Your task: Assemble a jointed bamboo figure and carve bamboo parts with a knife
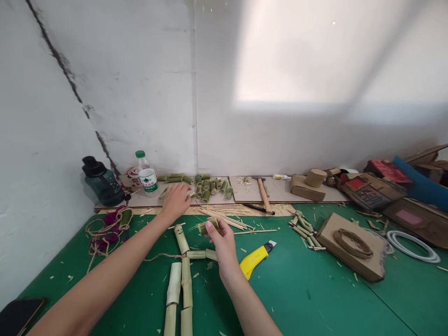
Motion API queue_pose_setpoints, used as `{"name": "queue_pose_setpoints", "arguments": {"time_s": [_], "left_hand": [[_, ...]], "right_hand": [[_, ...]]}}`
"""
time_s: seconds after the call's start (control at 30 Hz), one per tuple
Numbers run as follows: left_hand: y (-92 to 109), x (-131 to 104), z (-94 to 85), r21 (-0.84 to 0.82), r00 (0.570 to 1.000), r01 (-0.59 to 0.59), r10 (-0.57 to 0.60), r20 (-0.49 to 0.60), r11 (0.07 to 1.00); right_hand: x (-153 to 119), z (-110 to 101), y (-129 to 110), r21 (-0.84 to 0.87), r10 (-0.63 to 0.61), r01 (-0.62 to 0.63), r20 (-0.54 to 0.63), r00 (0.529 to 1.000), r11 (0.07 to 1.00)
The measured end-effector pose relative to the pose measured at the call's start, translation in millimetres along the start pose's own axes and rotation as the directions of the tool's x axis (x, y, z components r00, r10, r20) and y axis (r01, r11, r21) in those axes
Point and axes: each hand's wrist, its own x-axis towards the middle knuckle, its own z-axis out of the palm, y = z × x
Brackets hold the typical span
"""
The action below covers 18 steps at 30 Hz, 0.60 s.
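Note:
My right hand (222, 240) grips a short green bamboo piece (206, 227) with frayed fibres at its left end. My left hand (177, 200) reaches to the back board beside the pile of cut bamboo pieces (206, 186); its fingers point down and right, and whatever lies under them is hidden. Below the hands lies a jointed bamboo figure (187, 280) with a smiling face drawn on its head piece (181, 238). A yellow utility knife (255, 261) with its blade out rests right of my right hand. Thin sticks (227, 217) lie behind it.
A dark bottle (101, 182) and a water bottle (147, 175) stand at the back left, near twine and purple yarn (108, 228). A hammer (264, 196) lies at the back. Farther right are a small bamboo bundle (306, 231), a cardboard block (350, 247) and a white ring (413, 247).

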Motion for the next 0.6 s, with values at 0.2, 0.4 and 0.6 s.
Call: {"name": "queue_pose_setpoints", "arguments": {"time_s": [0.2, 0.4, 0.6], "left_hand": [[12, 47, 13.8, -0.078, 0.979, -0.137, 0.147, 0.143, 0.988], [-8, 64, 28.5, -0.141, 0.968, -0.119, 0.147, 0.203, 0.983], [-8, 53, 33.5, -0.150, 0.985, -0.048, 0.071, 0.155, 0.988]], "right_hand": [[1, -4, 1, -0.012, 0.005, -0.005, -0.010, 1.000, 1.000], [7, -2, 13, 0.038, -0.009, 0.011, -0.038, 0.999, 0.999], [11, -1, 23, 0.021, -0.012, 0.013, -0.047, 0.999, 1.000]]}}
